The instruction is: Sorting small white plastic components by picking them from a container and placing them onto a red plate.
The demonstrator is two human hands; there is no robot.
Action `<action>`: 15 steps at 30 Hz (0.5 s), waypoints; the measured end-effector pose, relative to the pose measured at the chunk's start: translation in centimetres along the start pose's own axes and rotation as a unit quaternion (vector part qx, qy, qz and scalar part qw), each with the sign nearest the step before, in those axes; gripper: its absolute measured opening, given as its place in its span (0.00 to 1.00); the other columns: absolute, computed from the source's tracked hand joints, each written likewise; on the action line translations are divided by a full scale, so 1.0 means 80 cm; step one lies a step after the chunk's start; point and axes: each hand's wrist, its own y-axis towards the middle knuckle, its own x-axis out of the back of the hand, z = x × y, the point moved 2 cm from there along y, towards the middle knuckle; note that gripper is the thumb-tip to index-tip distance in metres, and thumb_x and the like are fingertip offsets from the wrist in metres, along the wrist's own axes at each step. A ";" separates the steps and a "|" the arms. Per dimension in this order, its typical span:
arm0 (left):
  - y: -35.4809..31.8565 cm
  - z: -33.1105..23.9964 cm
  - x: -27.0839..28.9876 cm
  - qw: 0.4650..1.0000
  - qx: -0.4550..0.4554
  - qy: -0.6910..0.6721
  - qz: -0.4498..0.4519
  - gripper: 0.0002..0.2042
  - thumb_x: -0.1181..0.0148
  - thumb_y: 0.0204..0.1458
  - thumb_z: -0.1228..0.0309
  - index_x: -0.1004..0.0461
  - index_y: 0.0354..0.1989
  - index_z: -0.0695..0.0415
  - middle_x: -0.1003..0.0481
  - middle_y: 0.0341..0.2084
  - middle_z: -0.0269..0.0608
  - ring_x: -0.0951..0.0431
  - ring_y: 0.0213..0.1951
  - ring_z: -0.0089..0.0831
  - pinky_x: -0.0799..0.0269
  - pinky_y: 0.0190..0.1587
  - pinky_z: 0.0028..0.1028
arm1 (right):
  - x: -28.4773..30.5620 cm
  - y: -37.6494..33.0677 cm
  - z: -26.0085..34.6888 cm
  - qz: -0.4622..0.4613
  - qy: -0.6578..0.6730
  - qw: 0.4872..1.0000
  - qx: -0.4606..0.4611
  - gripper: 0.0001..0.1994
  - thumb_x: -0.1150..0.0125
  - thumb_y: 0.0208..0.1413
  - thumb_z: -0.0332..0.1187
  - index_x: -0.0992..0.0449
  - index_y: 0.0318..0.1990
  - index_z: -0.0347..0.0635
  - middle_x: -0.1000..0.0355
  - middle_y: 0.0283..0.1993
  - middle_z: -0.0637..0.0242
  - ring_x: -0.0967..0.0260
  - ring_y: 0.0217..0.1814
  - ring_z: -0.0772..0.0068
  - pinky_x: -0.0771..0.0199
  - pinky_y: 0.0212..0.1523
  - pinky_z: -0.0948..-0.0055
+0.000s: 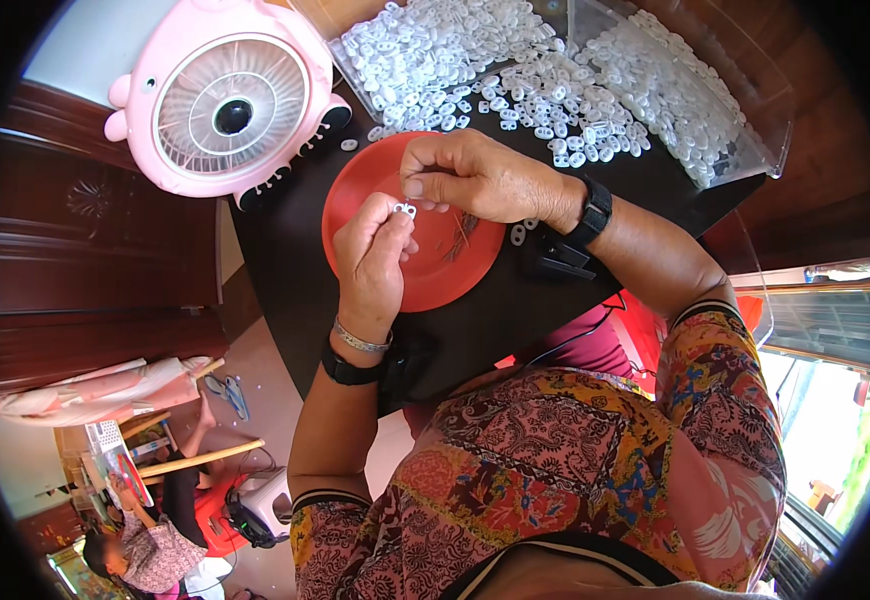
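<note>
White plastic clip [405,210] sits pinched in your left hand [373,262] fingertips, above the red plate [355,180]. Your right hand [475,180] is curled, thumb pressed to forefinger, beside it. Clip pile [555,80] lies beyond.

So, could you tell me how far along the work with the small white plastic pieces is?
Little looks finished: the red plate holds almost nothing. In hand: the left hand pinches one white piece, and the right hand is closed just above it. Left: a big pile of white pieces covers the table behind.
</note>
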 end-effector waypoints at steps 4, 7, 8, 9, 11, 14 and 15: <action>-0.001 -0.001 -0.002 1.000 0.003 0.003 0.005 0.07 0.52 0.53 0.72 0.34 0.26 0.61 0.34 0.20 0.31 0.33 0.22 0.18 0.39 0.25 0.19 | 0.001 0.000 -0.003 0.016 -0.009 1.000 -0.015 0.08 0.47 0.60 0.31 0.30 0.33 0.36 0.31 0.28 0.70 0.34 0.30 0.81 0.30 0.33 0.78; 0.000 0.000 -0.001 1.000 0.003 0.005 0.006 0.07 0.52 0.53 0.72 0.34 0.25 0.61 0.34 0.20 0.32 0.34 0.22 0.18 0.39 0.25 0.19 | 0.000 0.001 -0.003 0.018 -0.027 0.999 -0.004 0.08 0.47 0.60 0.32 0.30 0.34 0.36 0.31 0.28 0.70 0.33 0.30 0.81 0.30 0.33 0.78; -0.001 0.000 -0.001 1.000 0.002 0.005 0.007 0.07 0.52 0.53 0.72 0.34 0.25 0.61 0.34 0.20 0.32 0.34 0.22 0.18 0.39 0.25 0.19 | 0.001 0.000 -0.002 0.014 -0.037 0.999 0.009 0.08 0.47 0.60 0.32 0.30 0.34 0.36 0.31 0.28 0.69 0.32 0.30 0.80 0.30 0.33 0.78; -0.001 0.000 -0.002 1.000 0.002 0.005 0.008 0.07 0.52 0.53 0.72 0.34 0.25 0.61 0.34 0.20 0.32 0.34 0.22 0.18 0.39 0.25 0.19 | 0.001 0.000 -0.002 0.014 -0.037 0.999 0.008 0.08 0.47 0.60 0.32 0.30 0.34 0.36 0.31 0.28 0.69 0.32 0.30 0.80 0.30 0.33 0.78; -0.001 -0.002 -0.003 1.000 0.001 0.009 0.003 0.07 0.52 0.53 0.72 0.35 0.25 0.61 0.35 0.21 0.32 0.34 0.22 0.18 0.40 0.25 0.19 | 0.001 0.000 -0.003 0.006 -0.029 1.000 -0.006 0.08 0.47 0.60 0.32 0.30 0.33 0.35 0.31 0.28 0.69 0.32 0.30 0.80 0.30 0.33 0.78; -0.002 -0.001 -0.001 1.000 -0.002 0.009 0.003 0.07 0.52 0.53 0.73 0.35 0.25 0.61 0.35 0.21 0.32 0.34 0.22 0.18 0.40 0.24 0.19 | 0.000 0.001 -0.001 0.017 -0.045 0.999 0.000 0.08 0.47 0.60 0.32 0.30 0.33 0.35 0.31 0.28 0.69 0.33 0.29 0.80 0.31 0.33 0.78; -0.002 -0.001 -0.002 1.000 -0.002 0.009 0.003 0.07 0.52 0.53 0.73 0.35 0.25 0.61 0.35 0.21 0.32 0.34 0.22 0.18 0.40 0.24 0.19 | 0.000 0.001 -0.001 0.016 -0.045 0.999 -0.001 0.08 0.47 0.60 0.32 0.30 0.33 0.35 0.31 0.28 0.69 0.33 0.29 0.80 0.31 0.33 0.78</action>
